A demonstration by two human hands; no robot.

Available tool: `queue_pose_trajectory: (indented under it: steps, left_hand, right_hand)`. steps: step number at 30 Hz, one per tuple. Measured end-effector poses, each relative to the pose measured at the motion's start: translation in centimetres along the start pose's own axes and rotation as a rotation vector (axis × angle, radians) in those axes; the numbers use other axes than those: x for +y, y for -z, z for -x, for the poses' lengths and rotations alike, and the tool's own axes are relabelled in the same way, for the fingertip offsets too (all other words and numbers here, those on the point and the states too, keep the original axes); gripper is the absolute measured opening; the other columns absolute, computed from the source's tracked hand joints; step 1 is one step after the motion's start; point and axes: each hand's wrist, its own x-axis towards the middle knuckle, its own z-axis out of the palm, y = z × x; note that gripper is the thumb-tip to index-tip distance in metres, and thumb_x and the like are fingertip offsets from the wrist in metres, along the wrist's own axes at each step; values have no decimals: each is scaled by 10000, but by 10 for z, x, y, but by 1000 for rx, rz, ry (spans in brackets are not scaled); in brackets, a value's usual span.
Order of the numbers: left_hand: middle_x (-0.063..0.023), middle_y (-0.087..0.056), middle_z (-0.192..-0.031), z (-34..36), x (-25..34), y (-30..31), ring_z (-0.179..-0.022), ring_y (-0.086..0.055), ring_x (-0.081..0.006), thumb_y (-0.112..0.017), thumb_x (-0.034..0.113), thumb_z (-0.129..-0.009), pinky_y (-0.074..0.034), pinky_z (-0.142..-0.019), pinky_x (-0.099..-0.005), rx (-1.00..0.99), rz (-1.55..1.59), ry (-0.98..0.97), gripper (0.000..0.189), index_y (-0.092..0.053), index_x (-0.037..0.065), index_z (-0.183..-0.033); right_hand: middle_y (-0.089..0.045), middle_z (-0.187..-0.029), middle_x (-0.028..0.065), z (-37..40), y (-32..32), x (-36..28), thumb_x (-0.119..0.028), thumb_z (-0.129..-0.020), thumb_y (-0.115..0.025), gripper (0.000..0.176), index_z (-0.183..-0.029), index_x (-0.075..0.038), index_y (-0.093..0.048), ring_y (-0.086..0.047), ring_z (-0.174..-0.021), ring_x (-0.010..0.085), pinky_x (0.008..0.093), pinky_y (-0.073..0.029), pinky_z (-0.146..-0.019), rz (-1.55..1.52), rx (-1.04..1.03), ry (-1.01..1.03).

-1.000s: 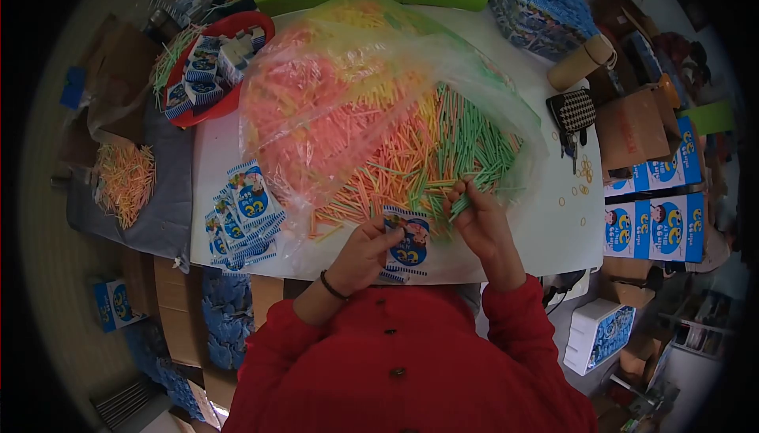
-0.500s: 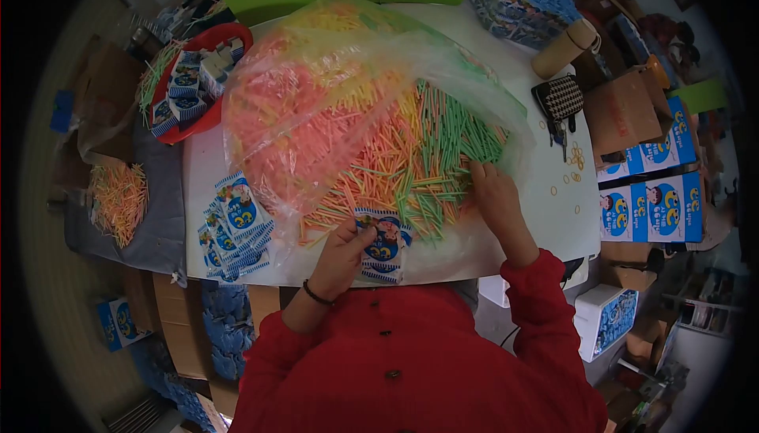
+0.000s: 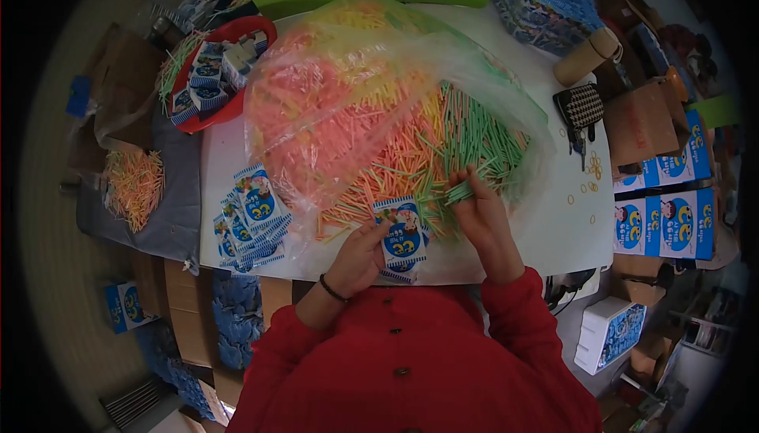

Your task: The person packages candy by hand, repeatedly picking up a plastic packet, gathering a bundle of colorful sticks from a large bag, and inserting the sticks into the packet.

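my left hand [image 3: 360,257] pinches the blue packet [image 3: 403,237] upright at the near edge of the worktop [image 3: 553,231], and just right of the packet my right hand [image 3: 484,224] pinches a bunch of green sticks [image 3: 465,190], their long axis aimed at the packet's top.

the left hand [image 3: 360,255] has its fingers mostly tucked behind the packet [image 3: 402,231], so that grip is half hidden, and the packet's print is too small to read. can't count the green sticks [image 3: 462,190] pinched in the right hand [image 3: 486,224]. the plastic bag [image 3: 348,93] hazes the pink sticks [image 3: 316,117] under it. the near edge of the counter [image 3: 553,235] sits under the red sleeves [image 3: 514,310], and the picture's corners are just black.
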Motion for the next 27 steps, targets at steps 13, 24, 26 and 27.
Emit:
queue_pose_trajectory:
  steps: [13, 24, 26, 27]
  left_hand:
    - [-65, -692, -983, -4, -2, 33, -886, -635, -98, -562, 50, -938, -514, -798, -242, 133, -402, -437, 151, -669, -35, -1004]
    - [-36, -708, -912, -6, -4, 25, -824, -632, -63, -624, 13, -891, -516, -745, -205, 40, -781, -501, 162, -692, -13, -1036]
    - [-38, -710, -909, -7, -4, 29, -820, -633, -61, -625, 13, -890, -518, -744, -205, 38, -825, -499, 159, -694, -9, -1032]
    - [-41, -711, -907, -6, -3, 29, -817, -635, -59, -626, 14, -890, -520, -744, -205, 35, -868, -495, 156, -696, -6, -1028]
  right_hand:
    - [-610, -1107, 92, 9, 18, 23, -41, -975, -451, 153, -1119, -35, -502, -587, -1019, 185, 290, -455, -881, 1681, -506, 815]
    - [-648, -1016, 118, 53, -66, 22, -182, -1016, -402, 107, -1040, -97, -463, -570, -1134, 266, 464, -257, -1104, 734, -700, 294]
    - [-646, -1044, 137, 52, -66, 26, -167, -1018, -391, 104, -1033, -83, -449, -517, -1198, 274, 446, -303, -1074, 747, -721, 281]
    - [-645, -1072, 156, 52, -66, 28, -151, -1019, -379, 101, -1027, -68, -436, -463, -1262, 281, 428, -349, -1044, 761, -741, 268]
